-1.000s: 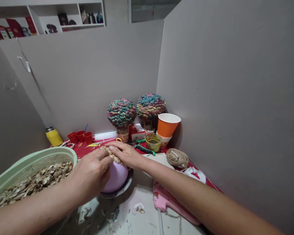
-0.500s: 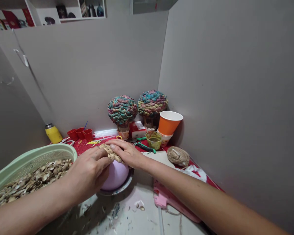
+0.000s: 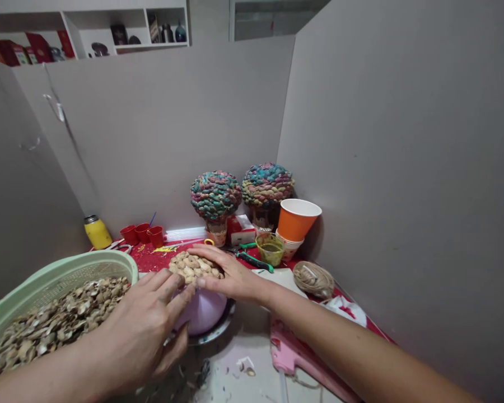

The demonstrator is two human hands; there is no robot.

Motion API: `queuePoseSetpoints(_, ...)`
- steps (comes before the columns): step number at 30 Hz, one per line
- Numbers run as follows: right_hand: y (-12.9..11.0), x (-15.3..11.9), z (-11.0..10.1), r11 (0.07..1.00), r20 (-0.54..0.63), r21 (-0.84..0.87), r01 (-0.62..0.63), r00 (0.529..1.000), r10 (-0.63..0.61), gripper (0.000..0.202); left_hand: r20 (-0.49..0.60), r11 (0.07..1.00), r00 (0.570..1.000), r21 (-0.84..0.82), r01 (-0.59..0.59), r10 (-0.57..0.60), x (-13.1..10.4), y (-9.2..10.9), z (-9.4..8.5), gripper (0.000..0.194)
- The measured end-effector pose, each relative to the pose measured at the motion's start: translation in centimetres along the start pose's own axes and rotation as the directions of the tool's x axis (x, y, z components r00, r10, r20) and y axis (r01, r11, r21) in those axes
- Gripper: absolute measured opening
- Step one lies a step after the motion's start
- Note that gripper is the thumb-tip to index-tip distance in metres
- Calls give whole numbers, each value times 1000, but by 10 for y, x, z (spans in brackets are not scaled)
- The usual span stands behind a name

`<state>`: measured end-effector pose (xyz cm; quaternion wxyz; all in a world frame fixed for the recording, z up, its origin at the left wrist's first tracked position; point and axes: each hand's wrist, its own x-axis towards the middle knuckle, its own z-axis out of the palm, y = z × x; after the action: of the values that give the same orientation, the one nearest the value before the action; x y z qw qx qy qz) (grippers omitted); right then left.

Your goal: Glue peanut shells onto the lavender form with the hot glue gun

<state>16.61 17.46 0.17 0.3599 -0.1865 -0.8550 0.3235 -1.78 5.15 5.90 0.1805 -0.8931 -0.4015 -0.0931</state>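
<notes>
A light purple balloon (image 3: 205,313), its top covered with tan shells that look like peanut shells (image 3: 192,264), sits in a bowl (image 3: 222,330) with a dark inside. My right hand (image 3: 231,274) lies over the far right side of the shell layer, fingers stretched out, thumb near the lower edge. On the near left side, my left hand (image 3: 151,319) touches the shells with its fingertips. Its fingers are extended and its thumb hangs apart, lower down against the balloon's side. I see nothing held in either hand.
A green basket (image 3: 128,263) of loose shells stands left. A pink glue gun (image 3: 294,355) and twine (image 3: 313,279) lie right. Behind are pliers (image 3: 256,261), a cup of green liquid (image 3: 270,249), an orange paper cup (image 3: 298,221) and two colourful shell-covered trees (image 3: 216,195).
My left hand has loosened from its curled hold at the shell edge, its fingers straightening and thumb parting. More of the shell layer shows between my hands. The whole view has shifted slightly.
</notes>
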Motion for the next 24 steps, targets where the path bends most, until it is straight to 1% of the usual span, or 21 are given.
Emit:
queuePoseSetpoints(3,-2,0,-2,1000,32,-17,15,999,-14,61,34,999,999,-8,32,-32,-2,-1,2,31)
queuePoseSetpoints(7,-5,2,0,999,8,-27,18,1000,-17,51,43,996,997,-72,61,-58,-5,-2,2,37)
queuePoseSetpoints(11,-5,3,4,999,-20,-38,12,1000,-13,49,26,971,996,-221,88,-84,-10,-5,-5,35)
queuePoseSetpoints(13,-5,2,4,999,-27,-39,7,1000,-8,50,-22,945,994,-313,98,-110,-10,-11,-9,31)
queuePoseSetpoints(15,-4,2,5,999,-29,-35,8,1000,-9,50,-91,914,977,-380,146,-194,-6,-21,-9,28)
queuePoseSetpoints(17,-4,2,5,1000,-29,-28,13,999,-14,49,-115,867,941,-436,240,-319,3,-33,-4,30)
queuePoseSetpoints(18,-4,2,5,1000,-30,-24,14,999,-15,49,-88,832,923,-472,292,-374,9,-40,2,35)
queuePoseSetpoints(19,-4,2,5,1000,-33,-21,15,999,-15,48,-36,791,911,-510,337,-411,15,-46,8,41)
queuePoseSetpoints(20,-4,2,6,1000,-36,-19,15,999,-16,48,21,750,905,-552,365,-425,21,-51,16,46)
queuePoseSetpoints(21,-4,2,5,1000,-39,-17,16,999,-17,48,89,709,910,-598,374,-405,26,-55,24,50)
queuePoseSetpoints(24,-6,1,4,1000,-46,-22,18,999,-19,50,163,657,932,-670,345,-324,36,-61,43,51)
